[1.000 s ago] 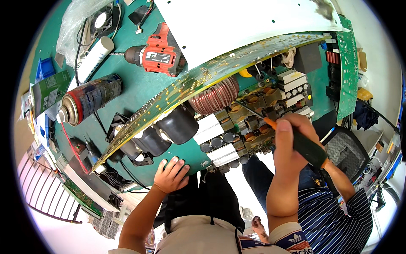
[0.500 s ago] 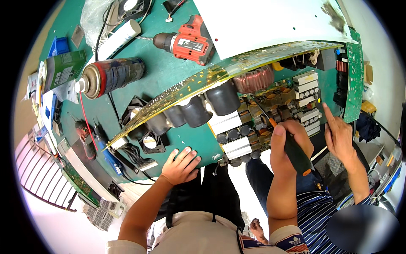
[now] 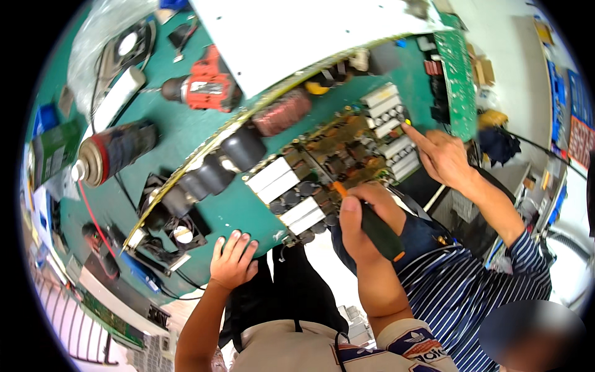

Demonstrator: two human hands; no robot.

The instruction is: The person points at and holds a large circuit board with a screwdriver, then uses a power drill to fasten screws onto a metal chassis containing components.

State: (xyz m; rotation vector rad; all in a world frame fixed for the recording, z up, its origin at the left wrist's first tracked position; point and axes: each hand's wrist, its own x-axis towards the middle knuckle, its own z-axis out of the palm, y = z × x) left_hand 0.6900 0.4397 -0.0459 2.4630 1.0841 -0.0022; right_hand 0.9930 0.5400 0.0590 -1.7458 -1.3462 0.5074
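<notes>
My left hand point(image 3: 233, 263) rests on the front edge of the green-topped bench point(image 3: 229, 217), its fingers apart with nothing held. My right hand point(image 3: 364, 220) grips a screwdriver point(image 3: 384, 240) with a dark, orange-tipped handle, its shaft reaching into a crowded circuit board point(image 3: 348, 149) with white heatsinks and capacitors; exact tip contact is unclear. A second large board, raised on its edge and leaning, carries black capacitors point(image 3: 242, 152) and a copper coil point(image 3: 282, 113). A co-worker's hand point(image 3: 443, 158) points with its index finger at the right-hand heatsinks of the lower board.
A red drill point(image 3: 211, 87), spray can point(image 3: 116, 150), fans point(image 3: 127, 43) and white panel point(image 3: 310, 25) lie farther back or left. Cables and hand tools point(image 3: 133, 263) crowd the left front. A green board point(image 3: 455, 80) stands at the right; a person in stripes point(image 3: 452, 276) is beside me.
The co-worker's hand has risen from below and reached the board with a finger extended. The whole view has shifted and turned. My right hand still holds the screwdriver in the board.
</notes>
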